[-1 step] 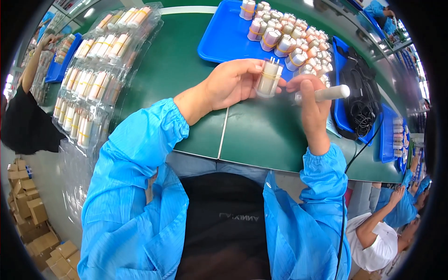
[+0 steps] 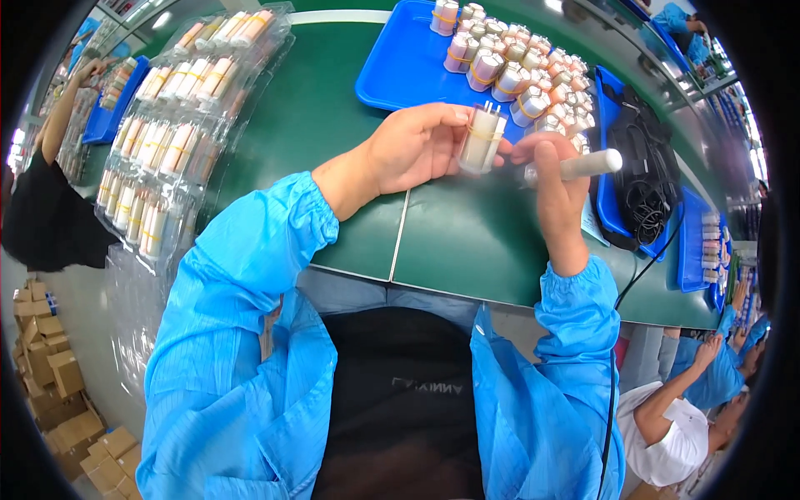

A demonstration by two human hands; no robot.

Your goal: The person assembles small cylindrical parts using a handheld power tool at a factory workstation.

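Note:
My left hand (image 2: 422, 148) is closed on a bundle of pale tubes (image 2: 482, 142) bound by a yellow rubber band. The bundle stands nearly upright above the green table, thin prongs showing at its top. Just to the right, my right hand (image 2: 557, 179) grips a single pale tube (image 2: 593, 164) that lies sideways under the thumb. Its rounded white end points right; fingers hide its middle. The right fingertips are close to the bundle; whether they touch it I cannot tell.
Beyond my hands a blue tray (image 2: 387, 79) holds many banded bundles (image 2: 517, 79). Clear plastic trays (image 2: 179, 100) of tubes stand on the left. At right, another blue tray carries a black bag (image 2: 637, 158) and cables. Cardboard boxes (image 2: 67, 375) lie on the floor; other people work on both sides.

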